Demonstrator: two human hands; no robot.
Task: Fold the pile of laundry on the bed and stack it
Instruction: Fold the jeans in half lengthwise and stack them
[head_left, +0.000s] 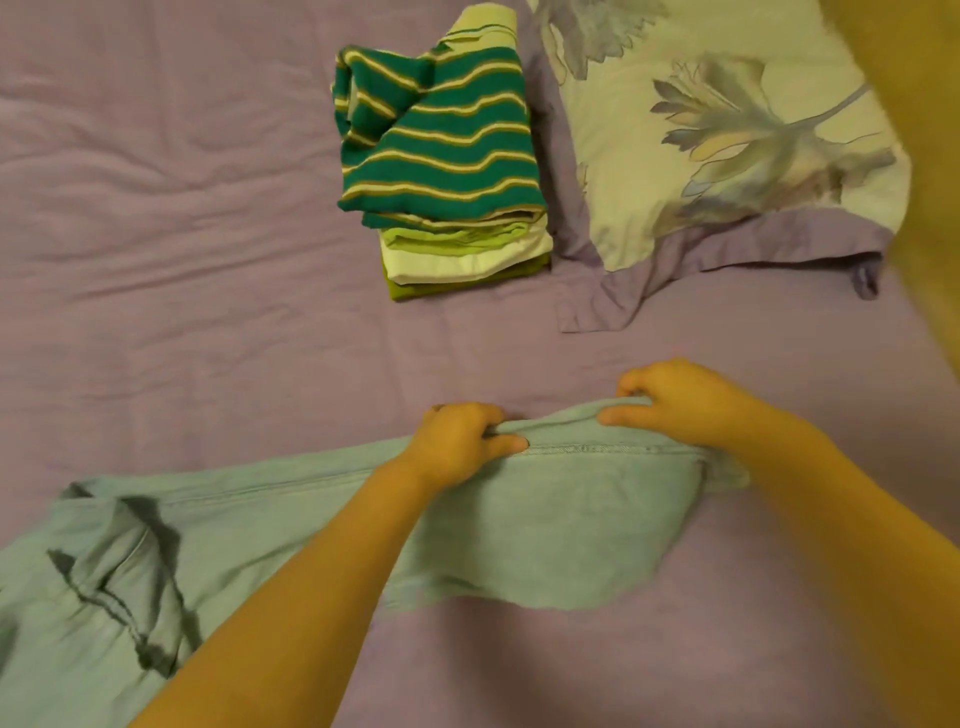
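Head view: left hand (457, 441) and right hand (680, 402) each pinch the seamed edge of pale blue jeans (545, 514) spread beneath both forearms on the bed (182, 260); folding seems underway, the folded stack (441, 156) lying beyond the hands, so next likely doubling the cloth over

Pale blue-green garment (545, 514), green-and-cream striped top (441, 140), lilac sheet (182, 234), floral pillow (727, 130).

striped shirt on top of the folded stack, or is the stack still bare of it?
Yes, the green striped shirt lies on top of the folded stack, beside the floral pillow.
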